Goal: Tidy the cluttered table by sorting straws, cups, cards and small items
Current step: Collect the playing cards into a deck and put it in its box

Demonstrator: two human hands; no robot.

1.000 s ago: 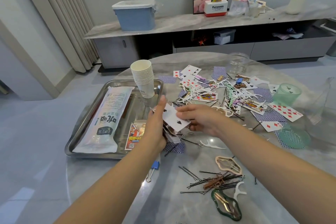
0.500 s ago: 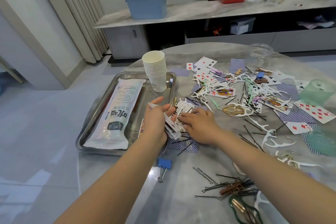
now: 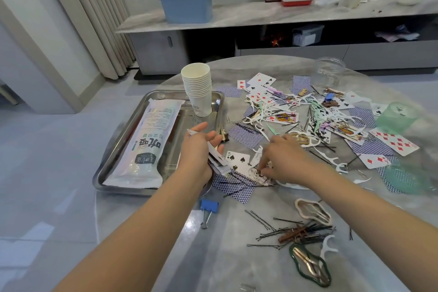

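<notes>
Cards are fanning loosely in the left hand's curled fingers beside the tray while the right hand is pinching another off the surface, risking dragged hairpins or a slipping stack.

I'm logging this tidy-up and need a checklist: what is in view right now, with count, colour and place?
tray: one, steel, table's left
straw pack: one, white, in tray
paper cups: one stack, white, tray's far corner
playing cards: many, scattered across table
five of spades: one, between the hands
hairpins: many, dark, near edge
binder clip: one, blue, below tray
jar: one, clear, far side
left hand: holds card stack
right hand: picks at cards
</notes>
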